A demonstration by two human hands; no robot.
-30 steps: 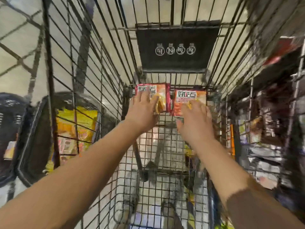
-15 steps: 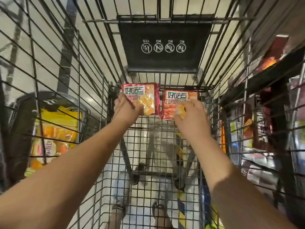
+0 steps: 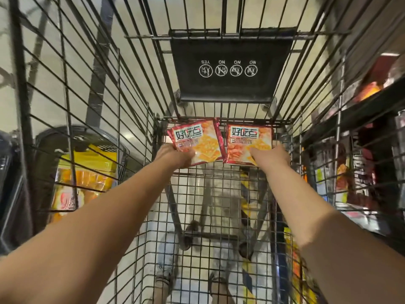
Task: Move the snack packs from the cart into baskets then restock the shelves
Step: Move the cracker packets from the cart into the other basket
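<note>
Left grip (image 3: 178,157), right grip (image 3: 274,157): packs (image 3: 203,141) in cart (image 3: 219,189)

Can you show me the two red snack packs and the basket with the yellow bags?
left snack pack (image 3: 207,143): head view, on its cracker picture.
right snack pack (image 3: 244,133): head view, on its printed label.
basket (image 3: 45,176): head view, on its dark side wall.
</note>
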